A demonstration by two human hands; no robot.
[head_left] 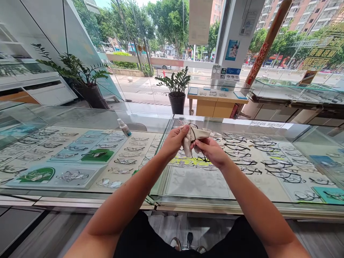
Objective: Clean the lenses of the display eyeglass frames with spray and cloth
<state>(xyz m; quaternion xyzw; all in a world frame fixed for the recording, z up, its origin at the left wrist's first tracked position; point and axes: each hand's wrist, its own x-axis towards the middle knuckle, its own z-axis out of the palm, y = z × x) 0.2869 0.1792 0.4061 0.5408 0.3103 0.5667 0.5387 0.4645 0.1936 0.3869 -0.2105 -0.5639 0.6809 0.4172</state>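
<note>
Above the glass counter, my left hand [174,141] is closed on a beige cloth [201,134], which is folded over part of a pair of dark-framed eyeglasses [194,134]. My right hand [214,152] pinches the eyeglasses from the other side, its fingertips at the cloth's lower edge. A thin dark part of the frame hangs below the right fingers. Most of the lenses are hidden by the cloth and fingers. A white spray bottle [124,128] stands on the counter, left of my hands.
The glass display counter [88,116] runs across in front of me, with rows of eyeglasses [239,147] under its top. Beyond it are a potted plant [177,102], a wooden cabinet [217,107] and tall windows. A second potted plant [90,94] stands at left.
</note>
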